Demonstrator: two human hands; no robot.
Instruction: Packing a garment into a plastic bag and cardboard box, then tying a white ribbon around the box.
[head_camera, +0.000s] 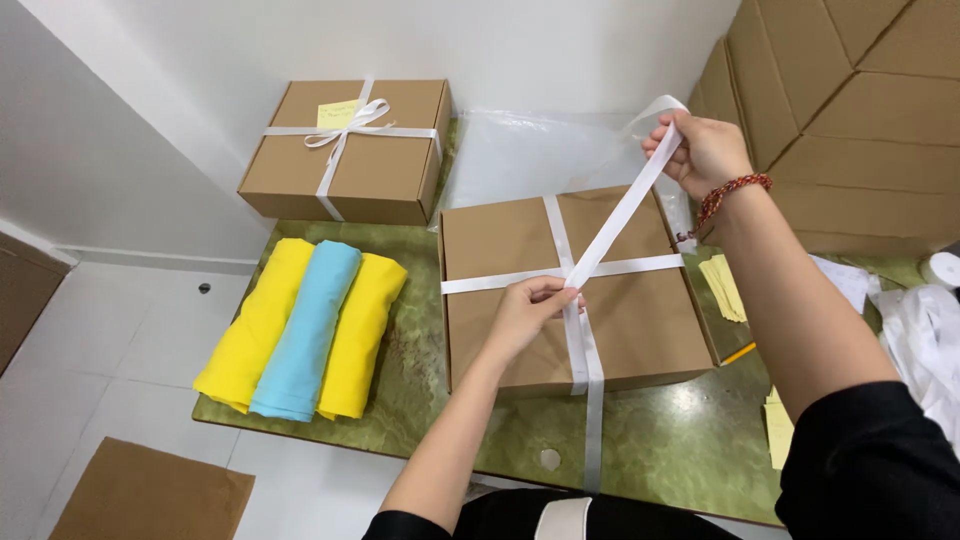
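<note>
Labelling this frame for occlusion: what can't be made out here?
Head view only:
- Contents of the near cardboard box: lid shut, white ribbon across it.
- Ribbon crossing: covered by left hand fingertips.
- Ribbon end: tucked behind right hand fingers.
- Writing on the yellow sticky note on the far tied box: too small.
- White items at right: cut off by the frame edge.

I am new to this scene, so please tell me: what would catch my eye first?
The white ribbon stretched over the brown box at centre, pinched by the left hand and pulled up by the right hand. At left lie yellow and blue folded cloths.
</note>
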